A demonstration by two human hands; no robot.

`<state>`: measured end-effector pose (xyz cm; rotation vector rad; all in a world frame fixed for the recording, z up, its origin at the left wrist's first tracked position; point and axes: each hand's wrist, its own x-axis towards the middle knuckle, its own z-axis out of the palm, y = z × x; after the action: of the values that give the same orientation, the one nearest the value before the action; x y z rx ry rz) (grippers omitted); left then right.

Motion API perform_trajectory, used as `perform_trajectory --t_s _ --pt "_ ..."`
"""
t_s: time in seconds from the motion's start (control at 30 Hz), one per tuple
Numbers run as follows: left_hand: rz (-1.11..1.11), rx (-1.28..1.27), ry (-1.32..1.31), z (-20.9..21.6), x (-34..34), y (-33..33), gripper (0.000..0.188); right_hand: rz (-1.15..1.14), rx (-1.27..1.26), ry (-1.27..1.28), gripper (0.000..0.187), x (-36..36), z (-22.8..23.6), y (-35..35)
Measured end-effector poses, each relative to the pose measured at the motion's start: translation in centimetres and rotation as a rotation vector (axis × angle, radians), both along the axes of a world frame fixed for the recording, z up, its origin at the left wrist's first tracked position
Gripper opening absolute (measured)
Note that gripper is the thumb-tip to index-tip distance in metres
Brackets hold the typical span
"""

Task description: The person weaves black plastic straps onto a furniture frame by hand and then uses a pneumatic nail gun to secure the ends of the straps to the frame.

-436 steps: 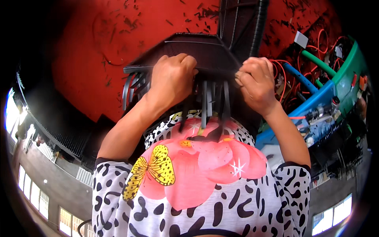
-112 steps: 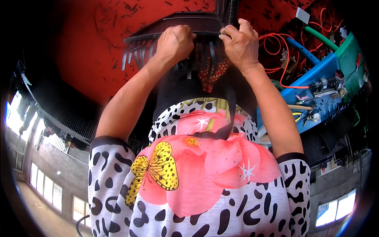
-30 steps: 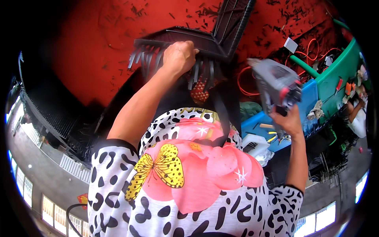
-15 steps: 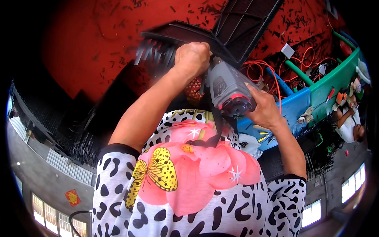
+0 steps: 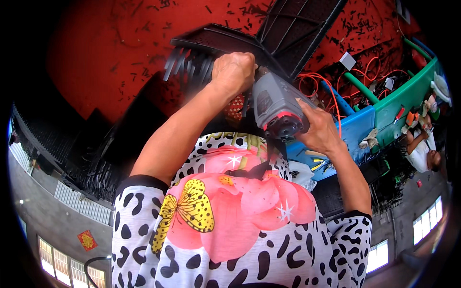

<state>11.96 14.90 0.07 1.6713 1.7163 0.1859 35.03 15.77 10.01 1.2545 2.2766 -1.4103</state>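
Note:
My left hand (image 5: 234, 72) is closed on the edge of a black plastic frame (image 5: 211, 41) that has several loose strips hanging from its rim. My right hand (image 5: 319, 129) grips a grey power tool (image 5: 276, 103) with a red ring at its rear end. The tool's nose is pressed in beside my left hand, against the frame. A black lattice panel (image 5: 297, 24) rises from the frame toward the top. My patterned shirt fills the lower middle of the picture.
The red floor (image 5: 96, 57) is strewn with black shavings. An orange cable (image 5: 317, 79), a blue bin (image 5: 355, 129) and a green bin (image 5: 408, 96) lie to the right. Another person (image 5: 422, 149) works at the far right. Stacked black parts (image 5: 96, 168) stand at the left.
My right hand left the frame, picked up the grey power tool at the right and brought it in against the frame beside my left hand, which kept its grip.

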Motion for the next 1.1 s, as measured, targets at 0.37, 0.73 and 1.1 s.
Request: perform_trajectory --t_s 0.37,0.73,1.1 --pt "-0.001 -0.01 -0.026 -0.2 0.1 -0.5 0.022 -0.01 -0.026 -0.148 0.062 -0.9 0.8 -0.1" --pt "-0.034 -0.043 -0.123 -0.3 -0.7 -0.6 0.018 -0.049 -0.032 -0.22 0.057 -1.0 1.0 -0.9" --pt "-0.089 -0.131 -0.109 0.8 -0.1 1.8 0.019 -0.695 -0.118 -0.155 0.047 10.7 2.1 -6.7"
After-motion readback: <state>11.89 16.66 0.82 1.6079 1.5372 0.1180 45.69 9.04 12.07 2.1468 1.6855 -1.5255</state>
